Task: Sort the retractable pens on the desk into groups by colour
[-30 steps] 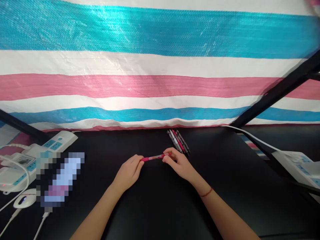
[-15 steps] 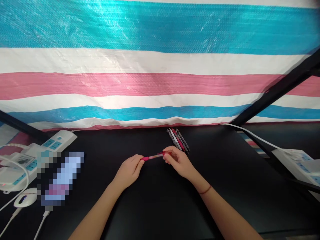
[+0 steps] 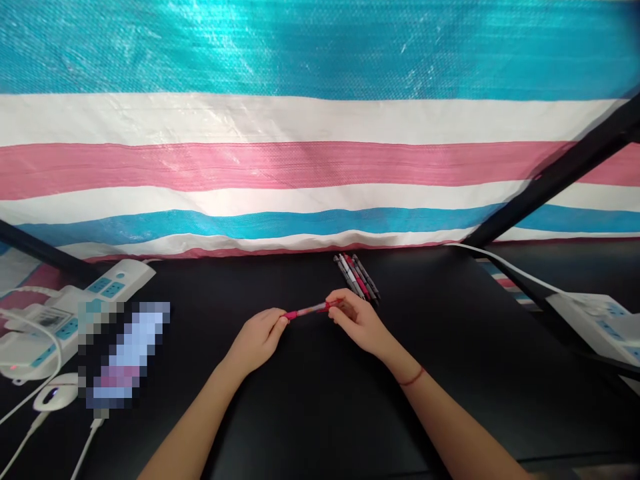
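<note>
Pen [image 3: 311, 310] spans both hands over the desk [image 3: 310, 413]: the left hand [image 3: 259, 339] pinches its pink left end, its middle shows in the gap, and the right hand [image 3: 357, 321] grips its right end between thumb and fingers, beside the other pens [image 3: 357, 277].

A slim, pinkish-red plastic pen [image 3: 305, 311] is showing a paler, streaked stretch along its barrel. The broad, flat black desk [image 3: 305, 413] before me is looking plain; beyond, a wide woven plastic sheet [image 3: 300, 162] is carrying horizontal stripes of blue, white and pink. A bunch of slender pens [image 3: 357, 277] is mixing grey, white and red. A thin cord bracelet [image 3: 413, 379] is showing dark red.
</note>
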The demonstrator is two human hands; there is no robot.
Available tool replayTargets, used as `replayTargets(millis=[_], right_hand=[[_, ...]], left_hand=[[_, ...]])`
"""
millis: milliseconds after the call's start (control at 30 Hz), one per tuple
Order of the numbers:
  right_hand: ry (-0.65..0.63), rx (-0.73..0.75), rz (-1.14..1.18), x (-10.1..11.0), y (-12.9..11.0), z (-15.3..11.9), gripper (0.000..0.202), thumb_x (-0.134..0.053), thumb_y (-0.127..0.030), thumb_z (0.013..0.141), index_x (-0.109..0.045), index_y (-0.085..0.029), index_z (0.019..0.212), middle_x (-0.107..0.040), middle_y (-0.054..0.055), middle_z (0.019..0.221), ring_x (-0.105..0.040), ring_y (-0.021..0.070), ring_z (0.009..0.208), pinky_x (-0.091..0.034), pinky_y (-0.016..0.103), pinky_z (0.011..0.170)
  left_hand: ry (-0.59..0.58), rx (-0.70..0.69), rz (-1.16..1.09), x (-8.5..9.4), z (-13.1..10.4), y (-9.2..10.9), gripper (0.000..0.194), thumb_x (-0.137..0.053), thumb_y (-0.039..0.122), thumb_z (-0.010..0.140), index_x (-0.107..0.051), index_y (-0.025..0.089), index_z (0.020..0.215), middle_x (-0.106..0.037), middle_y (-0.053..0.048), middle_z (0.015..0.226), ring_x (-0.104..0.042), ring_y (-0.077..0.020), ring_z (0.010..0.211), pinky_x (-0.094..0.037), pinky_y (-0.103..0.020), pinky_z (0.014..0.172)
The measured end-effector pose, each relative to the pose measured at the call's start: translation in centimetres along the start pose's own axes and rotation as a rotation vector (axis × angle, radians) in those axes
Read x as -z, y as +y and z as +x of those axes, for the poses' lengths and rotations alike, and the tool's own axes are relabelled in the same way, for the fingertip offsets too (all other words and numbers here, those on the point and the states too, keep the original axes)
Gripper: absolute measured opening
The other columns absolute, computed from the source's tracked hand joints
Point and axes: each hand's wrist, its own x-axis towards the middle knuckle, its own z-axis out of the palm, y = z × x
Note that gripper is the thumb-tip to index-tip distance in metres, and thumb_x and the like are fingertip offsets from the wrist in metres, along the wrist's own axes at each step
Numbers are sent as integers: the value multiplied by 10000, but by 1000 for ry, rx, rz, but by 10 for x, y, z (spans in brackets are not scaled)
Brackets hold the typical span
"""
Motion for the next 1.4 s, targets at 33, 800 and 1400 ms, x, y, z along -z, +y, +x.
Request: replayTargets(millis=[33,800,1400], right_hand=[[7,-22,13,-1,1,0,255,-544,-398,851,-539,-212,1026,-630,45,887,-609,154,723,-509,305,662],[-54,-55,64,3,2,1,206,-545,-396,859,-579,-203,924,-605,23,781,-612,156,717,-524,312,659],[386,-159,576,31,11,13,131,-662,-282,709,-610,-200,797,-606,-19,605,-515,106,495,-424,239,464]], left_hand=[[0,3,-8,0,0,0,330,-329,304,957,-636,195,901,-681,-40,825,-645,-176,766,-513,-278,674],[-42,5,-29,3,0,0,370,-296,335,953,-582,197,765,-628,-23,730,-602,-168,691,-470,-273,647],[2,143,-204,3,-1,-6,364,-294,372,952,-578,187,818,-567,-8,712,-553,-152,655,-437,-268,647]])
